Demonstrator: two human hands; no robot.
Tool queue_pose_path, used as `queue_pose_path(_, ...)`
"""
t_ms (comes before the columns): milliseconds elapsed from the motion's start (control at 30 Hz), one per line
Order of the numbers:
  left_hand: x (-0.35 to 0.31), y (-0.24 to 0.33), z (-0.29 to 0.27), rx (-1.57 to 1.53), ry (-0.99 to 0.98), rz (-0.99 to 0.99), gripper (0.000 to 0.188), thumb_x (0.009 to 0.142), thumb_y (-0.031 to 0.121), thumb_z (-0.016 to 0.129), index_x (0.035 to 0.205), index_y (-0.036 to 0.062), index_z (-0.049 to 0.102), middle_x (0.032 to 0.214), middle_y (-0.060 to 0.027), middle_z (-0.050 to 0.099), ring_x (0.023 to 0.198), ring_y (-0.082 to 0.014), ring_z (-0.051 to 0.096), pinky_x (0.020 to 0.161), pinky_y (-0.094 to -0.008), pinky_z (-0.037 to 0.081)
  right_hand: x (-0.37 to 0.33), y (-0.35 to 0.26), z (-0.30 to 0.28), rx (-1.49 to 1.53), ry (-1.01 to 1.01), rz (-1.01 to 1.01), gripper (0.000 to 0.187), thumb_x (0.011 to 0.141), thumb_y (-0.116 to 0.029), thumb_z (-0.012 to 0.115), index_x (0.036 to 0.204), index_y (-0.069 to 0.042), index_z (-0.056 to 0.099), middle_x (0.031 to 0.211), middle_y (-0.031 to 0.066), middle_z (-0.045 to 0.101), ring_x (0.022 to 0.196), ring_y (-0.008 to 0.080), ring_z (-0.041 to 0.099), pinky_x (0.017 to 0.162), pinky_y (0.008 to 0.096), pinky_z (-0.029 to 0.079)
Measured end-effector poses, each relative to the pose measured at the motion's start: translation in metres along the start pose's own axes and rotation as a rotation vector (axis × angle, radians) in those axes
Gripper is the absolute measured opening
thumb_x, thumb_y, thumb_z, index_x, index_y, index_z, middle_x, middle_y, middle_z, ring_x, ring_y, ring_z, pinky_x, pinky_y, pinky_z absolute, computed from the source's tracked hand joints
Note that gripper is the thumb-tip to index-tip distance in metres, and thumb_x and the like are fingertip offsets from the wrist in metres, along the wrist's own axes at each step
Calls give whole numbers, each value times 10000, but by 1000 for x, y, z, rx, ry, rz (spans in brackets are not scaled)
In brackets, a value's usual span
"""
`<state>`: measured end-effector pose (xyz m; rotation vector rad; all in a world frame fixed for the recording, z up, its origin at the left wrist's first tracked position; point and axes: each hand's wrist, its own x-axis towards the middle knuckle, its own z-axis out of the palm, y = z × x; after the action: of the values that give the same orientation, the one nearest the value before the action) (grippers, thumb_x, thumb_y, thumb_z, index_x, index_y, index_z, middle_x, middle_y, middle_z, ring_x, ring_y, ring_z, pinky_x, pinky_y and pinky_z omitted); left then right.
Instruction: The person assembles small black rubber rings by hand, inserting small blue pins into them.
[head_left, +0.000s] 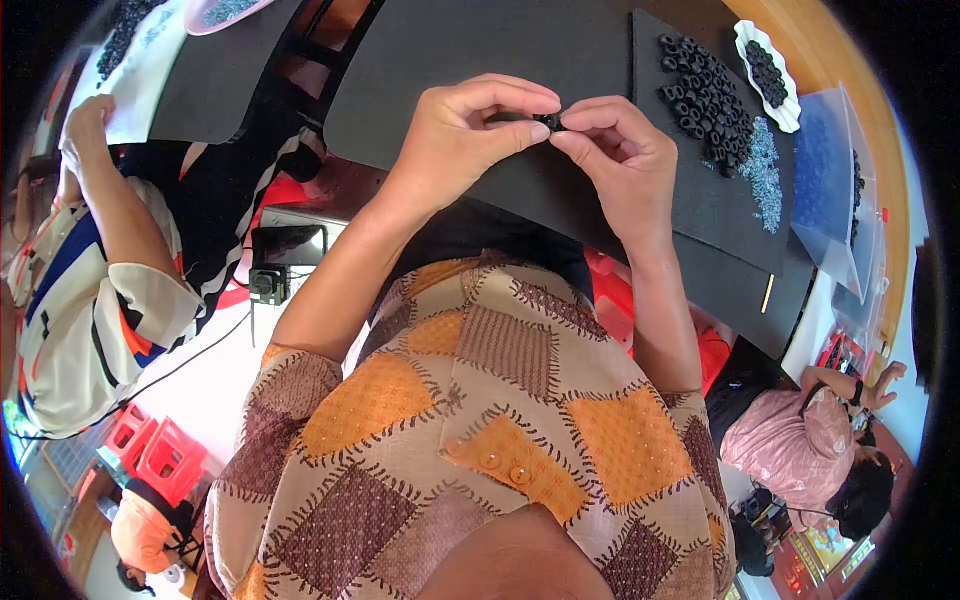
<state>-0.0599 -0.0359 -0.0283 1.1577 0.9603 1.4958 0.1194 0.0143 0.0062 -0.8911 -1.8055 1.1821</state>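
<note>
Just above the near edge of the black tabletop (590, 50), between the two hands, is a small black piece (547, 122); the left hand (455, 130) is closed to a pinch, its thumb and forefinger tips on the piece from the left; the right hand (635, 155) pinches in the same way from the right, its other fingers curled; the fingertips cover much of the piece, so its full shape cannot be told. To the right, on a dark mat (710, 225), lie a heap of black ring-shaped pieces (705, 100) and, against it, a scatter of small blue-grey bits (763, 180); beyond stands a white scalloped dish (789, 118) of black pieces, with a clear plastic container (830, 190) beside the mat; a thin yellowish stick (767, 294) lies nearer the person.
</note>
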Motion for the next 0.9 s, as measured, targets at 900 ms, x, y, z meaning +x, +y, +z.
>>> queue_pose_path(900,-1,10,12,617,22,52,239,814,-14,730,1044,41,696,920,-73,698,851,-107,674,767,-267,570,-1,2,7,-360,-41,58,202,764,-2,746,936,-32,644,807,79,713,755,154,710,703,276,568)
